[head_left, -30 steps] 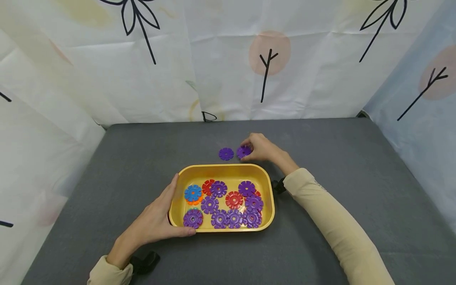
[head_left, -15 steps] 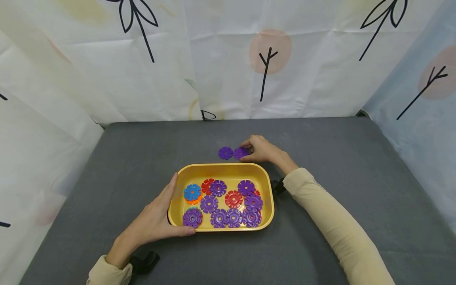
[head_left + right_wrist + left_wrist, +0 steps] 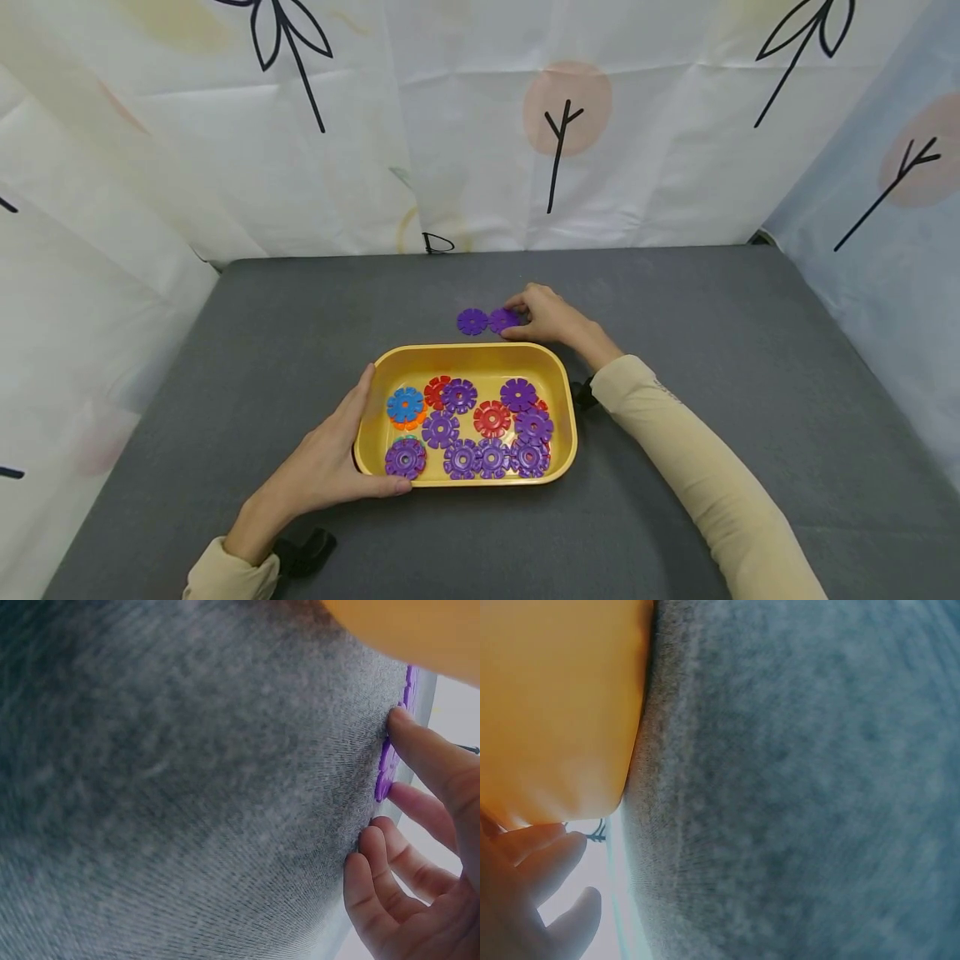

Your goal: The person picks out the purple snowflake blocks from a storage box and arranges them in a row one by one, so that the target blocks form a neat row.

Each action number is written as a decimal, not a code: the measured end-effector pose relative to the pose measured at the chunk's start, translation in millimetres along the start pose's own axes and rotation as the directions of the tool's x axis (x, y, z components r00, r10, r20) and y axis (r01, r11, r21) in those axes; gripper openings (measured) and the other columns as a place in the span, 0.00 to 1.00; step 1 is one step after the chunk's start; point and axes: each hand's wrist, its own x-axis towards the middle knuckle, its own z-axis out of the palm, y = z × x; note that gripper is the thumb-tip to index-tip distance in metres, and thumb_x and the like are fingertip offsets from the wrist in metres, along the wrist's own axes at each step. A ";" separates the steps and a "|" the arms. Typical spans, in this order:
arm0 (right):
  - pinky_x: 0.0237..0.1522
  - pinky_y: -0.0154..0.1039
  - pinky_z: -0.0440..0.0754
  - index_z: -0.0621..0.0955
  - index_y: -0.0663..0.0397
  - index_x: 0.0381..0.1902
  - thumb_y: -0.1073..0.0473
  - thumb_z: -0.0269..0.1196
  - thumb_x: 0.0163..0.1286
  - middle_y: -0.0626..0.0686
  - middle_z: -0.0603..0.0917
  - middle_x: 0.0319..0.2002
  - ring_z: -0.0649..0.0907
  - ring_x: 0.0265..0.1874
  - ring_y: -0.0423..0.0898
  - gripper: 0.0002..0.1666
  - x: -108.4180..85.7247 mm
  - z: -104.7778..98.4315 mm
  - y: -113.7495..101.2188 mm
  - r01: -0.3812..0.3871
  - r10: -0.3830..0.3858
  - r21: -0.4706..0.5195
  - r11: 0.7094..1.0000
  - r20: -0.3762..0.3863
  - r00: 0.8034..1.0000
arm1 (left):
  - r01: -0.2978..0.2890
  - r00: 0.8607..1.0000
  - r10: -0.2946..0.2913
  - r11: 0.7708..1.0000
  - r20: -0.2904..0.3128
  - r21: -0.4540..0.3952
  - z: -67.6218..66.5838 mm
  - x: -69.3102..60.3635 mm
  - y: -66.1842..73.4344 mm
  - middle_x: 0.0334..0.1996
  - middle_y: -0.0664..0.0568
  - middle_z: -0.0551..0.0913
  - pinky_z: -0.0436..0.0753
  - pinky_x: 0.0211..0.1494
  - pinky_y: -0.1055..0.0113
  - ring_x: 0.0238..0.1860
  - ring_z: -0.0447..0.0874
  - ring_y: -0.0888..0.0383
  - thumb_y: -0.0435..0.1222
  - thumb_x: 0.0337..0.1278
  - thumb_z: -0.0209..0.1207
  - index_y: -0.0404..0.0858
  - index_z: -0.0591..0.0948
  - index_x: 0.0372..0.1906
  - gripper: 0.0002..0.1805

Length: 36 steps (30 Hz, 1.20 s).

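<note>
In the head view a yellow tray (image 3: 480,347) stands mid-table with several flower-shaped plastic discs in it, mostly purple. My left hand (image 3: 326,462) grips its left end, thumb on the near rim. Beyond the far rim, my right hand (image 3: 553,317) holds a purple flower-shaped disc (image 3: 500,320) flat on the table between thumb and fingers. Directly left of it lies a second purple disc (image 3: 472,322); their edges appear to meet. The right wrist view shows the held disc (image 3: 384,776) edge-on at the thumb, the other fingers curled near the cloth.
Inside the tray, a blue disc (image 3: 406,405) and a red disc (image 3: 492,419) lie among the purple ones. Grey cloth covers the table (image 3: 660,308). A white printed curtain (image 3: 465,167) hangs behind it and at both sides.
My right hand has moved slightly left, sliding the purple disc along the table until the gap to the second disc closed. The left hand and the tray have stayed in place.
</note>
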 end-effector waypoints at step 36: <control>0.53 0.47 0.87 0.85 0.56 0.58 0.56 0.71 0.68 0.56 0.86 0.51 0.85 0.49 0.50 0.22 -30.3 -34.9 -80.4 0.360 -0.342 0.256 0.897 -0.112 0.933 | 0.042 0.999 -0.041 0.998 0.029 -0.043 1.6 1.2 0.5 0.79 0.42 0.57 0.85 0.60 0.48 0.67 0.74 0.45 0.64 0.36 0.77 0.54 0.32 0.83 0.79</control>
